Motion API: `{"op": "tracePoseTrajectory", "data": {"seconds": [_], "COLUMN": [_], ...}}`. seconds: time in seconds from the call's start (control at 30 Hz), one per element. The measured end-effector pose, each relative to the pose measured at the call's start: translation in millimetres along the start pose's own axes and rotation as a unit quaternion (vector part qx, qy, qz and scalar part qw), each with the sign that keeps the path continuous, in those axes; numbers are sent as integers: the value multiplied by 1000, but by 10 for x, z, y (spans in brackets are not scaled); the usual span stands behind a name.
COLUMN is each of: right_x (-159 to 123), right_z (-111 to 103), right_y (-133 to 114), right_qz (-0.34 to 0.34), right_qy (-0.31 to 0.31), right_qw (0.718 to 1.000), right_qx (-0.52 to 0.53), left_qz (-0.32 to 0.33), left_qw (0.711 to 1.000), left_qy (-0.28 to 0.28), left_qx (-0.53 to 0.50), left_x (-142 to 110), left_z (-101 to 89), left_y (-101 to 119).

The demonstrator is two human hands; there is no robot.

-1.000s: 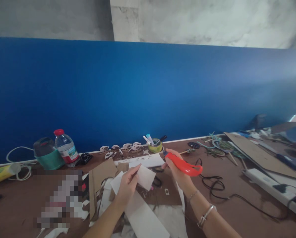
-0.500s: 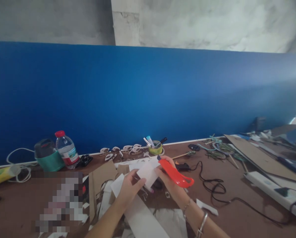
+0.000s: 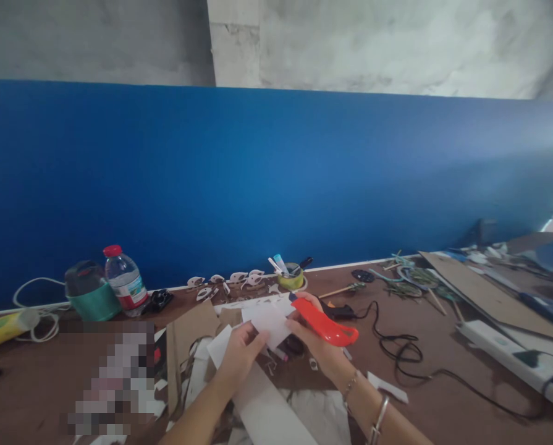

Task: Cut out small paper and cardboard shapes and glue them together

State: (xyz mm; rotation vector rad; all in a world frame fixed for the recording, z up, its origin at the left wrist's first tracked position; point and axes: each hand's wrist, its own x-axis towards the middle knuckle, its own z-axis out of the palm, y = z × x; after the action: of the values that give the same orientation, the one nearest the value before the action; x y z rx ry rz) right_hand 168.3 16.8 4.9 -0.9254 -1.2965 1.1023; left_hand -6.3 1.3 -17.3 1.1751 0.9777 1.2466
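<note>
- Fingers (image 3: pixel 259 340) of the left hand (image 3: pixel 236 361) pinch the lower left edge of a small white paper (image 3: pixel 270 321), thumb on top; those of the right hand (image 3: pixel 320 349) curl about a red tool (image 3: pixel 327 324), the thumb side at the paper's right edge. How hard they press, I cannot tell.
- This paper is between the two hands, raised over the middle of the cluttered tabletop (image 3: pixel 466 395), with a long white strip (image 3: pixel 271 408) below it.
- Step in hand, as I judge it: steadying and lining up the paper, with the red tool's dark end close by.
- Whatever follows calls for a flat, steady sheet, left fingertips clear of that dark end, and a sure hold on the tool.
- Counted: two hands, one held paper, one red tool, one red-capped bottle (image 3: pixel 126 285), one teal container (image 3: pixel 95 301), one yellow-green holder (image 3: pixel 291 282) with at least three pens, one power strip (image 3: pixel 512 353).
- White cut-outs (image 3: pixel 238 278) lie left of the holder, at least six; some overlap, so the exact number is unclear.
- Loose scraps: several, too jumbled to count.
</note>
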Motion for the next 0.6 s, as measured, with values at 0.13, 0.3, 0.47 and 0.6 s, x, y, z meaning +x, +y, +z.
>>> {"op": "tracePoseTrajectory", "data": {"seconds": [0.13,0.3,0.47,0.6], "right_x": [28,33,5,-12], "right_z": [-7,-55,-38,1], "right_y": [-7,17,-25,-44], "right_qz": [63,73,91,88], "right_qy": [-62,-90,-107,-90], "right_qw": [992,985,978,981], "right_qx": [96,127,154,150], "left_qz": [4,4,1,-6], "left_qw": [999,998,999,999], "left_qy": [-26,-41,-32,-23], "left_qx": [-34,-47,-40,-40], "left_x": [-10,-25,-36,-43], "left_z": [10,14,12,20], "left_y": [39,75,85,83]}}
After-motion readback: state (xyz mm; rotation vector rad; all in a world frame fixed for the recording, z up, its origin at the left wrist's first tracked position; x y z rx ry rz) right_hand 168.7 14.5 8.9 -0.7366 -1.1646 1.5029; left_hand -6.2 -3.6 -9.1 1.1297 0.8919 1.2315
